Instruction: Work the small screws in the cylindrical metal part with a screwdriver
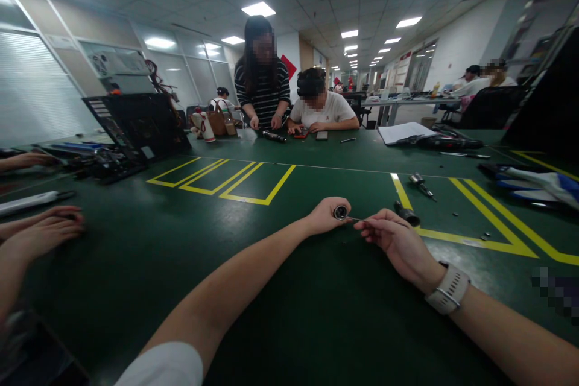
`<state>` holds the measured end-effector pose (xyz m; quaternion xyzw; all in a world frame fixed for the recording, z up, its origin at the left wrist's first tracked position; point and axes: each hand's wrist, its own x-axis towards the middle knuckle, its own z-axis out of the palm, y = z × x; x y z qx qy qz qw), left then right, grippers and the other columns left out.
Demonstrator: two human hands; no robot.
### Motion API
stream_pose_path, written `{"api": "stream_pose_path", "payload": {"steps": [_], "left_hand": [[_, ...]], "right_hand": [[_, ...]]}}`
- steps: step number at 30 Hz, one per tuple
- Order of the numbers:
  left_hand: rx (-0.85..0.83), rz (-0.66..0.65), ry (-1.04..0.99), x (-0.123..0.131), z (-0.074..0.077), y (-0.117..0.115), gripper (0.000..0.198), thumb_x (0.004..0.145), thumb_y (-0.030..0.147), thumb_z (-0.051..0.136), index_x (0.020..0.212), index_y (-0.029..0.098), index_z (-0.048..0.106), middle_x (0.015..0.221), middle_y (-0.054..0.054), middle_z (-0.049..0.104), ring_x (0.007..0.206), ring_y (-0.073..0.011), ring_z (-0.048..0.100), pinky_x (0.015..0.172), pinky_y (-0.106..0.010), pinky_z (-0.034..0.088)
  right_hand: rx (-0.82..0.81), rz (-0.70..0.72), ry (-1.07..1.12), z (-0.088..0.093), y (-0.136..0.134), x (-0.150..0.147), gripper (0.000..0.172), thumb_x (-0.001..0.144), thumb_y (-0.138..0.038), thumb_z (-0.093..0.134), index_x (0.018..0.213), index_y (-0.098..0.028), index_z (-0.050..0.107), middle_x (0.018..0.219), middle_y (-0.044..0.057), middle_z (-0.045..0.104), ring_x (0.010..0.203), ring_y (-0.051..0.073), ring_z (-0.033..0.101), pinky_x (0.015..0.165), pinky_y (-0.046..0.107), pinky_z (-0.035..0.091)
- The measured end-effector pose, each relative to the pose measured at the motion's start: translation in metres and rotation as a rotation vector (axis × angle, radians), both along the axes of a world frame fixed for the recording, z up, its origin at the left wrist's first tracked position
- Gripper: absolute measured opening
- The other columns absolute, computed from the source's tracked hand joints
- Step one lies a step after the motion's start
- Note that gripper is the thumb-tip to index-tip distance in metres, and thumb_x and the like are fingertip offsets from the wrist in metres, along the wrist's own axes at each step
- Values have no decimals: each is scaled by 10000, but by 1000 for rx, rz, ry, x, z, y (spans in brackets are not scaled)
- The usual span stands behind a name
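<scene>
My left hand [326,213] is closed around a dark round metal part [340,212], its hollow end turned toward me. Between the fingertips of my right hand [391,235] is a thin metal rod-like tool [359,219], its tip at the mouth of that part. Whether the tip touches the inside is too small to tell. A dark cylindrical metal piece [407,214] lies on the green table just beyond my right hand. Behind it rests a metal part with a narrow shaft [421,186].
Yellow tape [479,243] marks boxes on the table [271,265]. Small bits [485,236] lie at the right, near blue-and-white gloves [538,184]. Another person's hands [49,232] rest at the left. Two people are across the table, by an open notebook [406,132].
</scene>
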<state>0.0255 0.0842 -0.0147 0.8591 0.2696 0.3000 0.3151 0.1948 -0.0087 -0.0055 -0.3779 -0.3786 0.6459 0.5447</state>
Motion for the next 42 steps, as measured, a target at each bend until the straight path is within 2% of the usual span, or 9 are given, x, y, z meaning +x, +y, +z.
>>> {"api": "stream_pose_path", "payload": {"steps": [5,13,24,31,42], "left_hand": [[66,52,94,0,0,1,171,708,234,658,682,142,517,701,27,499,677,-103,477,657,-230,387],[150,33,178,-1,-1,2,122,721,202,643,712,144,536,722,21,529,685,-108,500,643,-228,385],[332,69,271,-3,2,-2,73,762,215,603,758,155,561,748,10,561,729,-125,523,732,-265,383],[417,64,309,-3,3,-3,66,783,220,565,765,156,557,736,2,554,715,-128,509,697,-258,362],[513,65,396,-2,7,-12,41,812,178,518,788,162,547,785,-18,568,780,-148,510,742,-282,335]], "right_hand": [[-9,-32,12,-2,1,0,94,672,-203,687,643,-203,597,689,11,697,640,138,581,639,282,418],[-7,-65,-35,0,-2,-2,108,663,-224,692,636,-200,590,674,20,696,628,142,577,627,287,417],[19,-112,-117,4,-6,-6,114,643,-246,683,625,-201,581,647,24,679,608,152,566,612,305,413],[36,-142,-156,5,-7,-8,99,617,-233,660,597,-199,569,587,19,650,551,143,531,562,292,382],[84,-184,-222,-1,-4,-7,65,608,-209,579,561,-209,536,476,-11,556,467,129,455,481,278,315]]}}
